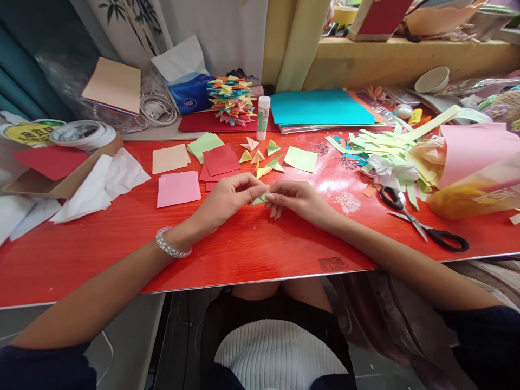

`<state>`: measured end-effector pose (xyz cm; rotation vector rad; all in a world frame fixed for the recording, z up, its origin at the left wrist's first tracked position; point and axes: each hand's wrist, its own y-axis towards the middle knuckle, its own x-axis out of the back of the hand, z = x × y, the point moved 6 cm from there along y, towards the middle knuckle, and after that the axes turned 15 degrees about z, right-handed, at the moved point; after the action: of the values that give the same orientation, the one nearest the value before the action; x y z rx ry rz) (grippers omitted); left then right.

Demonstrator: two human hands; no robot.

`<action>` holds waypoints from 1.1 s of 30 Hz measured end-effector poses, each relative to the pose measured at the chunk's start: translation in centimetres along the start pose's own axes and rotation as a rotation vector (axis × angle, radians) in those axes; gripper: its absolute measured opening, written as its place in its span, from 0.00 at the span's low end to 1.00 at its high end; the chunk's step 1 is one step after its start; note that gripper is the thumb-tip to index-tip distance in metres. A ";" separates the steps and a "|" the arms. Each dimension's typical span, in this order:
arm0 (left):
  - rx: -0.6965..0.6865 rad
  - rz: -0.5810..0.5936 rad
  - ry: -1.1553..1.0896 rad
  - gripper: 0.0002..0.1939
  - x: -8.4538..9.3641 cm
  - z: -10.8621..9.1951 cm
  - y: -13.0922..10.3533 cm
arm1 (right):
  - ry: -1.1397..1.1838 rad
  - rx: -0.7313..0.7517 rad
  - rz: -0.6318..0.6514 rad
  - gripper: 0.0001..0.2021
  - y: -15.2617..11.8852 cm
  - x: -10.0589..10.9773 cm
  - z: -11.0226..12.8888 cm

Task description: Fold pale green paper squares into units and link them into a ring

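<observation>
Left hand (232, 199) and right hand (299, 201) pinch green paper (259, 200) between their fingertips, directly on the near side of the glue stick (263, 118); neither hand lies closer

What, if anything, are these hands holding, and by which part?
A small green paper: the left hand pinches its left side, the right hand its right end. The exact grip points are partly hidden.
</observation>
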<state>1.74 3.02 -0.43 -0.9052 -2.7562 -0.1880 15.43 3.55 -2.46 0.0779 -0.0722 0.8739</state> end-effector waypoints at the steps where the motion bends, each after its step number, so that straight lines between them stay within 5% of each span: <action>1: -0.020 -0.011 -0.005 0.10 0.2 -0.2 0.0 | 0.025 0.004 -0.006 0.10 0.1 0.1 0.0; 21: -0.093 0.026 0.118 0.08 0.4 -0.7 -0.3 | -0.058 -0.025 0.074 0.11 -0.1 0.6 0.8; 33: -0.126 0.164 0.082 0.11 -0.8 -1.6 -0.6 | 0.074 -0.009 0.266 0.12 -0.2 0.1 -0.5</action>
<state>2.30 1.75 0.90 -1.1240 -2.6035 -0.3639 15.71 3.56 -2.96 0.0278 -0.0171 1.1409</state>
